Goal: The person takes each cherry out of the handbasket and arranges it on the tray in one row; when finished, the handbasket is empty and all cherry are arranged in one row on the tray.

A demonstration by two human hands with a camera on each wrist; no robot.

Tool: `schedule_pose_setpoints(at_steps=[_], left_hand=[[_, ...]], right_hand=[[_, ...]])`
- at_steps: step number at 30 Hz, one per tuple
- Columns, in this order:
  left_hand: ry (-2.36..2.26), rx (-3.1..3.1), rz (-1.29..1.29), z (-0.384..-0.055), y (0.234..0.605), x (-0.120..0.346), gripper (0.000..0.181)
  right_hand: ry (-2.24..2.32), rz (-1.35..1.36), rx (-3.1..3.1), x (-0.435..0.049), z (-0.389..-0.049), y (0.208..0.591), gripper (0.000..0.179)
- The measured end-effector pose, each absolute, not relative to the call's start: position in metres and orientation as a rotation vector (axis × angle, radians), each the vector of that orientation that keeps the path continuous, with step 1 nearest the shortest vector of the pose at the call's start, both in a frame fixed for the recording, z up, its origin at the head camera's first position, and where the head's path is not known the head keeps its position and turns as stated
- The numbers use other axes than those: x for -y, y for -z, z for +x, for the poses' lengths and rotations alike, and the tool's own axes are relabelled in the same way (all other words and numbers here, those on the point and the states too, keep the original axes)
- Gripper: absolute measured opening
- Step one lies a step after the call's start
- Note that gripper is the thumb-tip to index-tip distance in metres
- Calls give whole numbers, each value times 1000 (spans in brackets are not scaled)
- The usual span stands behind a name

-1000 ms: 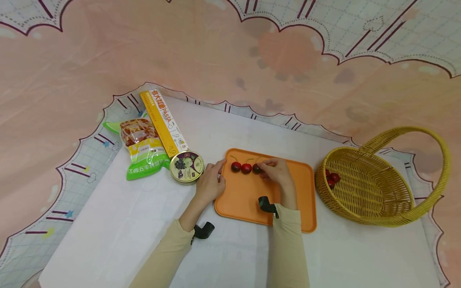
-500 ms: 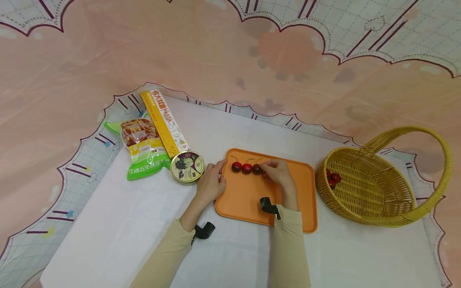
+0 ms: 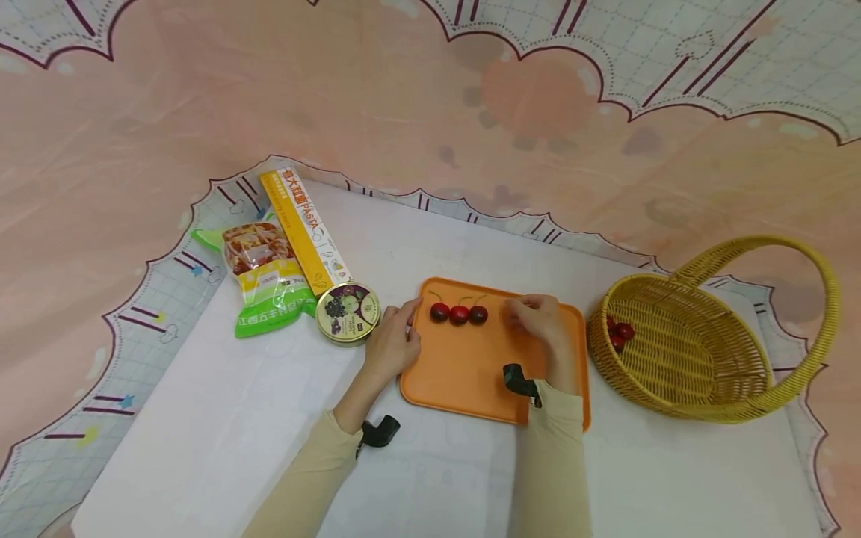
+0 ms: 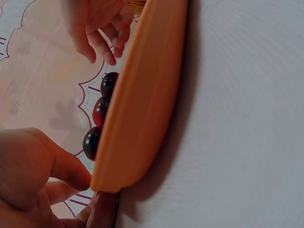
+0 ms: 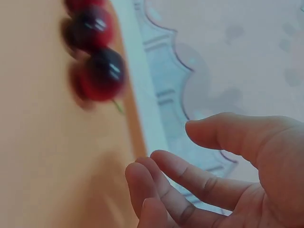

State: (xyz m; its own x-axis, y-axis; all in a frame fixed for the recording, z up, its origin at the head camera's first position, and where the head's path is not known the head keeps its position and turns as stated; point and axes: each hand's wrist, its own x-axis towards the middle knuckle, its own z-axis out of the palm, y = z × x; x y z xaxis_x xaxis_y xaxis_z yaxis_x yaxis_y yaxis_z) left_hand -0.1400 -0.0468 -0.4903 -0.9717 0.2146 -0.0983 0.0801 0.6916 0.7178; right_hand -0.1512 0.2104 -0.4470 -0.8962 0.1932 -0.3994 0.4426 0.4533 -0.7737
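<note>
Cherries (image 3: 460, 315) lie near the half-spread right hand (image 3: 542, 317).

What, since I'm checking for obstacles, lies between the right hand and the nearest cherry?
Only bare orange tray separates the right hand from that cherry, as the head view shows.

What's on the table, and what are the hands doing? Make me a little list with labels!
Left hand: pinches the edge of the orange tray
Right hand: over the tray, holding nothing
Cherries: three in a row on the tray
Basket: yellow, with more red cherries inside
Left of the tray: round tin, pasta box, food bag
</note>
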Motion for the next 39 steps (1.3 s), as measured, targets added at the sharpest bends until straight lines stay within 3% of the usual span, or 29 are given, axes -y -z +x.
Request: schedule_pose_setpoints(at_steps=[10,18,24,33,39], left_hand=[[-1157,-2742,267,-140,491,48,56],[-1147,-2737,257,-140,492,48,57],[-1135,-2735,249,-140,493,46,57],[-1143,-2748,261,-140,492,48,56],[-1143,-2738,258,-140,491,47,57]], right_hand=[[1545,606,-2428,-263,-143,401,52],[1819,655,-2315,-327,-130,377,16],[1772,725,-2289,-364,-118,377,13],[1292,783,-2320,-382,-122,386,50],[1273,760,-2202,-385,-125,391,41]])
